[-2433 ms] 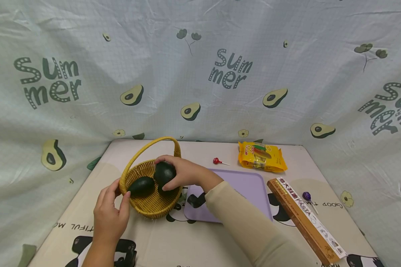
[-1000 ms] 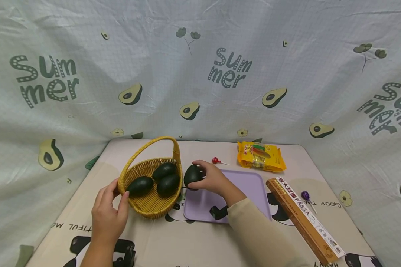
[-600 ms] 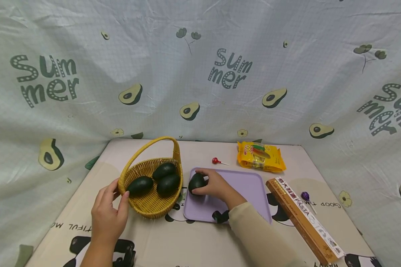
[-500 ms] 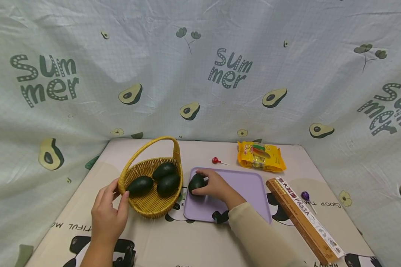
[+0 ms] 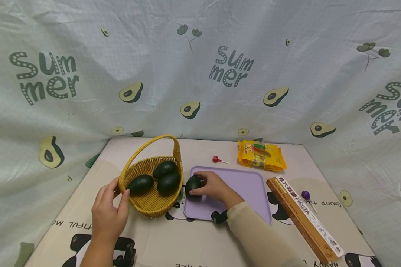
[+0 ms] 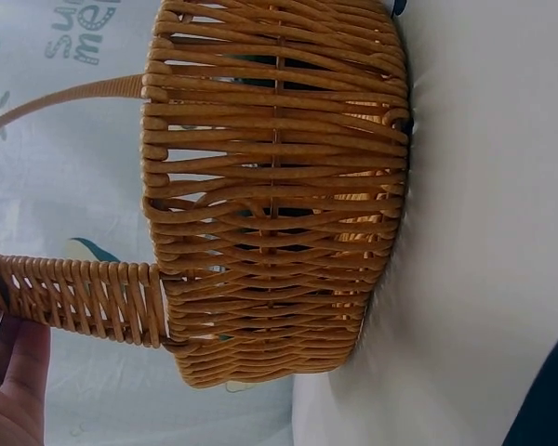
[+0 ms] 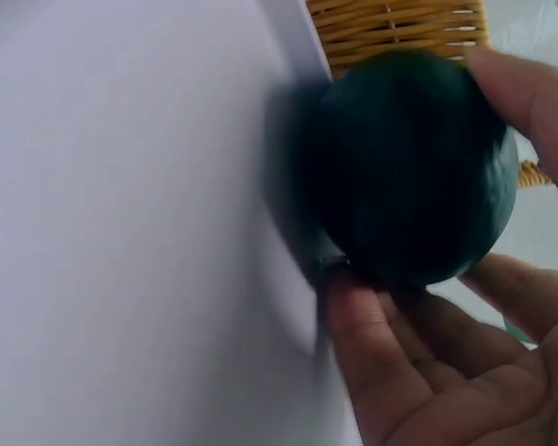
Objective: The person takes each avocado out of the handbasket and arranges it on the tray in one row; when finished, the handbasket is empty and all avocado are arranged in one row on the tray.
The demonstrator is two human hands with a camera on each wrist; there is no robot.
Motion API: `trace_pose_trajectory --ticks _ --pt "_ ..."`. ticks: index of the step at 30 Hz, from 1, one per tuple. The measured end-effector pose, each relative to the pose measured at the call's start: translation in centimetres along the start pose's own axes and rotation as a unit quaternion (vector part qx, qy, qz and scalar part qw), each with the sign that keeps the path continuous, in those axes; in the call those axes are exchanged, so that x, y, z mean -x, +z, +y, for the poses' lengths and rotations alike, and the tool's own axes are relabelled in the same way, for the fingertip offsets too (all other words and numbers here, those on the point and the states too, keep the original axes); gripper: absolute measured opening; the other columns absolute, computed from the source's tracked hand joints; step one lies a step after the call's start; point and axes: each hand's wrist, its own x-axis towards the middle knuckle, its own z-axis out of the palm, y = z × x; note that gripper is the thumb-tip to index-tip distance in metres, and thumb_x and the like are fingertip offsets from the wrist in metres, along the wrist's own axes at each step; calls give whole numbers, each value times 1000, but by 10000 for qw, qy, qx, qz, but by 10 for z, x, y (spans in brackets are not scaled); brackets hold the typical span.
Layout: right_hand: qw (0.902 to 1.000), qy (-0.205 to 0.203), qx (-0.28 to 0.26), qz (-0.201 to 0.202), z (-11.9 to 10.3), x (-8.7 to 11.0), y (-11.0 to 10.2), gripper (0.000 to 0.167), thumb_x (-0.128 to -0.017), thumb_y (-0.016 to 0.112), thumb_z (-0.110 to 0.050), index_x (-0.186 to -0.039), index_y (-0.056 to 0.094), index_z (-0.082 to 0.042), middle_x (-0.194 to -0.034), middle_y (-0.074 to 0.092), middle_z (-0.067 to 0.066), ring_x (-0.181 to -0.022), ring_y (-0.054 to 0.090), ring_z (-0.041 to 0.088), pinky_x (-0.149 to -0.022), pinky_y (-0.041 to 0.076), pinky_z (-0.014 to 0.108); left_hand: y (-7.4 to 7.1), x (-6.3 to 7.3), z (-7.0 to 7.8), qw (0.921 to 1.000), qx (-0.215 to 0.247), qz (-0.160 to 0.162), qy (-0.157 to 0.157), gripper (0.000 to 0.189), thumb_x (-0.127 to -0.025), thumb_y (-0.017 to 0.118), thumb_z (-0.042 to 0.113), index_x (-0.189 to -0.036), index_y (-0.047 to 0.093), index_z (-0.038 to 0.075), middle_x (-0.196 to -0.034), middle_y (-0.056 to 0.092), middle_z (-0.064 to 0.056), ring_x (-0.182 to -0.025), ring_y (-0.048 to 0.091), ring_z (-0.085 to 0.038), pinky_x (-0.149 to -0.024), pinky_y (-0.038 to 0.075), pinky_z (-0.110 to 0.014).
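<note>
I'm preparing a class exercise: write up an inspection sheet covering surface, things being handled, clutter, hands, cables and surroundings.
Surface: cream table cover printed with lettering and black-and-white figures.
Things being handled: golden woven basket holding three dark green egg-shaped fruits; a fourth dark green fruit at the basket-side edge of a rectangular lilac tray, contact with the tray unclear.
Clutter: round red lollipop, yellow plastic packet, long brown-and-white pasta box, round purple lollipop.
Hands: left hand grips the basket's handle low down; right hand grips the fourth fruit.
Cables: nothing seen.
Surroundings: pale grey fabric sheet printed with avocados and "Summer".
</note>
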Motion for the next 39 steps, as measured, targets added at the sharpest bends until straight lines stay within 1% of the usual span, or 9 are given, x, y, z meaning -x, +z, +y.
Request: trace_pose_trajectory --ticks 6,10,12,17,21,28,34,37,39 --pt "9999 -49 -94 -122 2 0 -2 85 -76 91 -43 -147 56 -12 -140 63 9 -118 63 24 -106 55 46 -1 -1 1 10000 -13 -15 5 53 -90 74 -4 -140 56 -3 -120 62 -22 -111 65 -32 -101 34 4" --pt "9999 -9 -93 -120 5 3 -5 88 -75 91 -43 -150 54 -15 -146 59 12 -118 65 25 -103 57 45 -1 -1 1 10000 -14 -29 26 53 -90 74 -3 -140 56 -3 -121 62 -22 -111 65 -33 -101 34 4" --pt "10000 21 -60 -76 6 5 -8 88 -74 92 -43 -149 54 -17 -147 59 11 -117 65 25 -101 58 45 0 -1 2 10000 -19 -30 35 52 -90 74 -3 -139 56 -3 -121 62 -22 -111 65 -33 -101 34 5" --pt "10000 13 1 3 5 9 -13 84 -74 91 -46 -147 57 -19 -145 60 7 -115 65 23 -99 58 45 -1 -1 2 10000 -43 -6 16 53 -90 74 -3 -140 56 -3 -120 62 -22 -111 65 -33 -100 34 5" --pt "9999 -99 -6 42 6 10 -14 81 -76 91 -43 -145 59 -17 -142 63 8 -113 66 23 -99 58 45 -1 -1 3 10000 -50 3 3 53 -90 74 -3 -141 56 -2 -120 62 -21 -111 65 -32 -100 34 5" --pt "9999 -116 -114 10 7 11 -14 73 -79 89 -41 -142 61 -16 -137 65 8 -111 67 21 -98 59 44 -1 1 3 10000 -49 14 -15 54 -90 75 -3 -140 57 -1 -121 63 -20 -111 65 -31 -100 34 5" --pt "9997 -230 -68 59 -7 15 -23 73 -83 85 -44 -145 58 -16 -139 64 9 -116 66 23 -100 59 45 -1 1 4 10000 -53 11 2 54 -90 74 -2 -141 57 -1 -121 63 -20 -111 65 -32 -100 34 5" --pt "9989 -428 -117 130 -19 17 -29 70 -85 84 -43 -144 58 -15 -140 64 10 -118 66 23 -102 59 45 0 1 3 10000 -48 13 4 53 -90 74 -2 -140 57 -2 -121 63 -21 -111 65 -32 -101 34 5" --pt "9982 -555 -136 191 -28 19 -32 68 -86 83 -42 -144 59 -16 -140 64 9 -119 65 23 -103 58 45 0 1 3 10000 -51 17 5 53 -90 74 -3 -140 57 -2 -120 63 -21 -111 65 -32 -100 34 5"
